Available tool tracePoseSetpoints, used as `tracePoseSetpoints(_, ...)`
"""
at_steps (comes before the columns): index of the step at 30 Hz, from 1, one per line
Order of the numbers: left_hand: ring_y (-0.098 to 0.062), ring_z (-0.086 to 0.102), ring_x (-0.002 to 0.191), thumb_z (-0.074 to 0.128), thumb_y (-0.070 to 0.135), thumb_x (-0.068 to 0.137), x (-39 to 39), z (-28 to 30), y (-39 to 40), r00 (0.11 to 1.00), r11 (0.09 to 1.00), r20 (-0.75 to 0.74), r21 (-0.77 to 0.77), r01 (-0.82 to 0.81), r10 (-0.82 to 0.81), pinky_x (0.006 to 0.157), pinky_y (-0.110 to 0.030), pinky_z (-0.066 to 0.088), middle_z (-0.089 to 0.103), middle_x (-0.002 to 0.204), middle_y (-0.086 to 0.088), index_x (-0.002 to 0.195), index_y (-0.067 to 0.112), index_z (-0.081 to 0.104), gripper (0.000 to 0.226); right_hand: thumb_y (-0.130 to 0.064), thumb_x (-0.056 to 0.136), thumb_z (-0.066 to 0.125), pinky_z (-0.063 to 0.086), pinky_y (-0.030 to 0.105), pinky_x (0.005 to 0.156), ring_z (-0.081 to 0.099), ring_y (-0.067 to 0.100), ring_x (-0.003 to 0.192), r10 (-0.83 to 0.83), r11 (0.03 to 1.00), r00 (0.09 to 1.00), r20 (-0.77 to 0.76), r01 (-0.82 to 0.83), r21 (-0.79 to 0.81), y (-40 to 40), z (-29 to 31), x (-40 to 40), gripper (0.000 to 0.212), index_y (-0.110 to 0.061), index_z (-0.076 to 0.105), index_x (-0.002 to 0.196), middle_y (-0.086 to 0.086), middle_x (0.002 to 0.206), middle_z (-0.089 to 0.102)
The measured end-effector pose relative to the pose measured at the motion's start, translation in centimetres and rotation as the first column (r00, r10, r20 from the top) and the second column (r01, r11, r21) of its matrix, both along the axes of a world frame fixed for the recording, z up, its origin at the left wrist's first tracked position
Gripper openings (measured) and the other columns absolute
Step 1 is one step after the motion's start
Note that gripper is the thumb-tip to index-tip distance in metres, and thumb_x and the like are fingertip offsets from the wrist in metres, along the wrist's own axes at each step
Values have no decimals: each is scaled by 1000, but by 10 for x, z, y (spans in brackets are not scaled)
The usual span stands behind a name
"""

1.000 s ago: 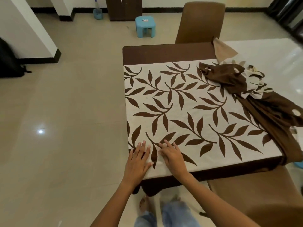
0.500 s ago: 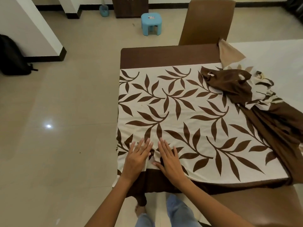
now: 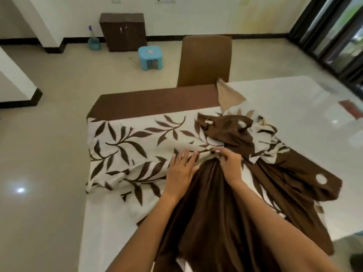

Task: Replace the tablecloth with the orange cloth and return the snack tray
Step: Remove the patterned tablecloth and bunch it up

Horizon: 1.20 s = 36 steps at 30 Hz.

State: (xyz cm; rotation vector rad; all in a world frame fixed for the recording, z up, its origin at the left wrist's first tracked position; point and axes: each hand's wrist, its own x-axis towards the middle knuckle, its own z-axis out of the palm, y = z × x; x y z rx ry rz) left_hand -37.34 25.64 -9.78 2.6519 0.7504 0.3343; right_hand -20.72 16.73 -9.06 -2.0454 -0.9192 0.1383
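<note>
Left hand (image 3: pixel 181 169) presses flat; right hand (image 3: pixel 228 161) pinches the leaf-print tablecloth (image 3: pixel 133 150); its three-o'clock bunch may snag.

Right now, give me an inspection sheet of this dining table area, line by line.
Surface: glossy white table top, bare on the right and near-left corner.
Job's things: cream tablecloth with brown leaf print, bunched toward the middle, brown edge folded over; orange cloth and snack tray not seen.
Clutter: nothing seen.
Grippers: left hand flat on the cloth; right hand fingers pinch a gathered fold.
Cables: nothing seen.
Surroundings: brown chair, blue plastic stool, dark wooden cabinet.
</note>
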Motion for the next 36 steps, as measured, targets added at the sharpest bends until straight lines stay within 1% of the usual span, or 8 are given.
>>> tracePoseSetpoints(3,-23,9,147,17,44,98,46,-4,-9,1000,1000,-31,-12,-3,3,119,-39,5,16,158,-7,150,22,18,56,14,77,53,42,27,89,66,32,97,-307,952,952,13,307,19,-4,29,107,32,-1,73,97,19,98,72)
tracePoseSetpoints(7,-18,-1,147,10,50,97,86,-8,-23,999,1000,-39,0,-18,18,118,-36,1,7,159,-2,150,24,10,59,8,79,44,39,33,101,59,33,110,-602,797,798,1,601,70,-22,64,207,41,-4,67,111,17,114,67)
tracePoseSetpoints(11,-18,-6,146,7,52,97,105,-18,-30,997,1000,-73,-1,-18,18,119,-37,1,1,158,1,150,24,7,60,-11,93,38,25,47,109,46,32,126,-193,928,900,390,297,-225,-29,22,191,39,-8,56,128,16,135,52)
tracePoseSetpoints(15,-20,-6,146,4,55,95,111,-24,-32,995,1000,-102,-9,-7,6,118,-39,2,1,158,0,150,24,6,63,-45,101,24,4,53,116,1,25,147,71,694,971,228,116,-711,-51,-46,164,56,-23,13,151,7,160,2)
tracePoseSetpoints(19,-16,-11,145,1,55,94,104,-27,-26,991,999,-126,-1,-40,40,117,-33,-6,-5,158,2,151,24,6,65,-43,100,23,19,55,115,19,26,145,-2,830,938,348,195,-523,-48,-46,153,55,-14,34,145,11,157,21)
tracePoseSetpoints(22,-14,-17,144,-2,55,95,101,-29,-19,987,997,-145,6,-73,73,115,-29,-13,-14,157,4,151,24,-1,64,-47,97,26,12,58,112,18,27,145,-15,883,905,425,212,-419,-24,-33,155,54,-21,37,143,9,156,23)
tracePoseSetpoints(30,-20,2,146,10,48,97,110,-26,17,988,991,-78,1,-137,137,119,-33,-6,6,158,-1,150,19,17,61,-74,78,-8,11,68,107,1,36,146,125,730,942,312,125,-672,36,-37,162,85,-33,12,150,6,160,0)
tracePoseSetpoints(36,-22,4,146,4,48,97,109,-27,79,963,964,-52,47,-261,263,120,-33,-1,7,157,-5,150,15,14,63,-56,95,19,25,65,106,29,33,140,149,894,886,439,69,-443,84,-38,130,67,-14,42,141,14,151,34)
